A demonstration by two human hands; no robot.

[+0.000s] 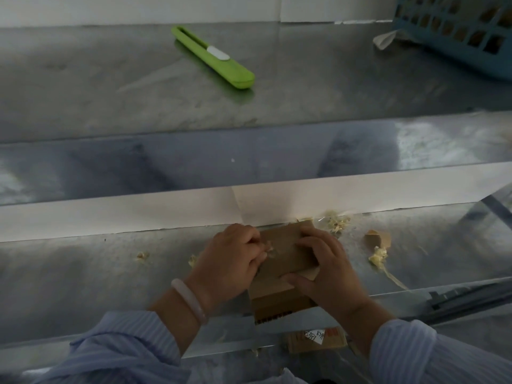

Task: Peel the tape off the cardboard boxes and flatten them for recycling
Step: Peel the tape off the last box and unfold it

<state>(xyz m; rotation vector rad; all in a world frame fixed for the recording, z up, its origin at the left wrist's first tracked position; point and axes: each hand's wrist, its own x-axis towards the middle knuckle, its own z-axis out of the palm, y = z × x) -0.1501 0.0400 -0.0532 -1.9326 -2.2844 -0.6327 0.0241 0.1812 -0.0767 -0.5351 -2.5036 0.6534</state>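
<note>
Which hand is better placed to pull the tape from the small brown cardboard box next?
Left, probably: the left hand pinches a pale yellowish tape scrap on the small brown cardboard box, while the right hand grips its right side.

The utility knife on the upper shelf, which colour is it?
Bright green with a white slider, in the head view: utility knife.

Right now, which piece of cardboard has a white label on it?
The flat piece nearest the camera, lying below the table edge. The box above it and the small torn scrap off to the right show no white label.
</note>
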